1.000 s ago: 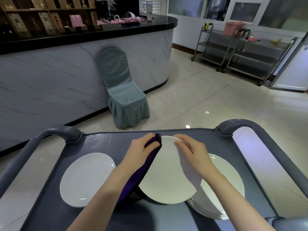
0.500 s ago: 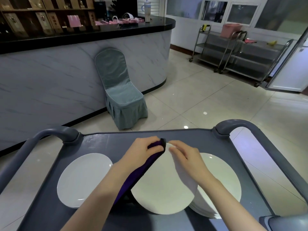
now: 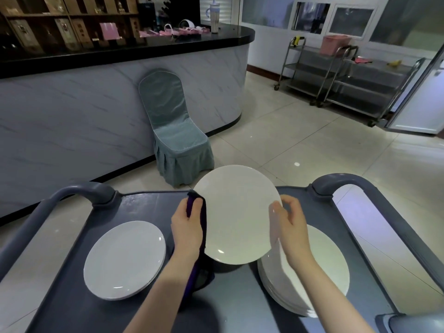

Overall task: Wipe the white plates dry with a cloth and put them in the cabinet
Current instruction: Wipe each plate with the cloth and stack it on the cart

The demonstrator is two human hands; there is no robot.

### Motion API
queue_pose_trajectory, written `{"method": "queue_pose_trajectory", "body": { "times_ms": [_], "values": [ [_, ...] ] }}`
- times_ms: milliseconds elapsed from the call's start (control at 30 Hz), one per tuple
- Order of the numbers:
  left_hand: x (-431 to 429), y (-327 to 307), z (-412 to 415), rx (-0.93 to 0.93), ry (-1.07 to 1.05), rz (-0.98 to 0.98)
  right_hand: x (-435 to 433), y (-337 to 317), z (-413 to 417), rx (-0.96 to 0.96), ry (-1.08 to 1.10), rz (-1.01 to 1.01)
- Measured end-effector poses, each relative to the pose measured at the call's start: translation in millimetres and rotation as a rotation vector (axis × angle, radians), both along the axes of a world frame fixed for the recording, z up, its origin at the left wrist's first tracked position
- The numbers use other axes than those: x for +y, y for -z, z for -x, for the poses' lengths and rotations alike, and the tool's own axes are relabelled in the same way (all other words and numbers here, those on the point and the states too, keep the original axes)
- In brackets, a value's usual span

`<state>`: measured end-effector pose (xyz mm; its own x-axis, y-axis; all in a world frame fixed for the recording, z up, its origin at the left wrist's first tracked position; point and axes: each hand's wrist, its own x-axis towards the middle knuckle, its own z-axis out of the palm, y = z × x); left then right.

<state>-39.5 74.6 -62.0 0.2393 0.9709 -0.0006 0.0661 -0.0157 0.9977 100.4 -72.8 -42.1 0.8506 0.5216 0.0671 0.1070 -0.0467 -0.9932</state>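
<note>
Glossy pale tiles are spreading across the floor (image 3: 300, 145), catching small spots of ceiling light. Along the left a curved counter (image 3: 72, 116) is running, its front showing a grey-veined marble look under a black polished top. Nearest the camera a dark grey plastic cart (image 3: 144, 205) is filling the lower frame, its matte tray sitting between two rounded loop handles. Against the far wall two steel trolleys (image 3: 348, 78) with open shelves are standing side by side. A chair (image 3: 177, 140) in a pleated teal fabric cover is sitting with its back against the counter front.

On the right of the tray a stack of white plates (image 3: 324, 265) is lying, round and smooth. Just above the tray's middle the held plate (image 3: 236, 212) is being kept in the air, tilted with its glossy face toward the camera and its top edge rising past the cart's far rim. On the left of the tray a single white plate (image 3: 125, 259) is resting flat, well apart from the stack.

A dark purple cloth (image 3: 193, 200) is wrapping the held plate's left rim and trailing down beneath the forearm. The left hand (image 3: 187, 227) is gripping that cloth against the rim, thumb on top. The right hand (image 3: 288, 224) is pinching the plate's right edge with curled fingers.
</note>
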Motion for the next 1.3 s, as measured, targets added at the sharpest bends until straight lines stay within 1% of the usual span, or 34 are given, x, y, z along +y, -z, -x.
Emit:
{"method": "queue_pose_trajectory", "body": {
  "times_ms": [67,133,233,300,367,433,500,567,600,700,767,867,933,1000,1100,1167,1233,1300],
  "values": [
    [13,-10,4,0.082,0.113,-0.181,-3,-11,-19,-0.110,-0.137,0.114],
    [19,-20,4,0.144,0.289,-0.340,2,-21,-31,-0.263,-0.272,0.251],
    [20,-29,-3,0.230,0.580,-0.452,13,-23,-29,-0.515,-0.461,0.408],
    [17,-27,-6,0.260,0.672,-0.459,16,-17,-22,-0.558,-0.462,0.420],
    [14,-22,-5,0.253,0.648,-0.417,14,-12,-21,-0.532,-0.425,0.381],
    [10,-11,1,0.212,0.523,-0.347,11,-10,-23,-0.450,-0.350,0.317],
    [3,0,7,0.150,0.381,-0.210,7,-8,-24,-0.354,-0.239,0.247],
    [0,4,10,0.125,0.331,-0.108,4,-6,-22,-0.309,-0.193,0.207],
    [1,3,10,0.134,0.330,-0.115,4,-5,-21,-0.303,-0.195,0.208],
    [8,-10,7,0.167,0.392,-0.225,4,-6,-22,-0.321,-0.227,0.251],
    [14,-20,3,0.207,0.512,-0.319,6,-8,-21,-0.392,-0.295,0.294],
    [15,-26,-2,0.339,0.731,-0.470,10,-6,-11,-0.493,-0.453,0.340],
    [13,-23,-2,0.355,0.758,-0.481,10,-4,-8,-0.500,-0.476,0.342],
    [9,-17,1,0.303,0.658,-0.410,8,-5,-12,-0.475,-0.419,0.314],
    [1,-3,7,0.188,0.431,-0.245,4,-8,-19,-0.350,-0.263,0.219],
    [-4,4,10,0.119,0.318,-0.125,2,-8,-19,-0.291,-0.163,0.170],
    [-5,6,11,0.110,0.290,-0.080,0,-4,-18,-0.253,-0.131,0.161],
    [-1,1,10,0.125,0.325,-0.129,-1,0,-19,-0.250,-0.164,0.186]
  ]
}}
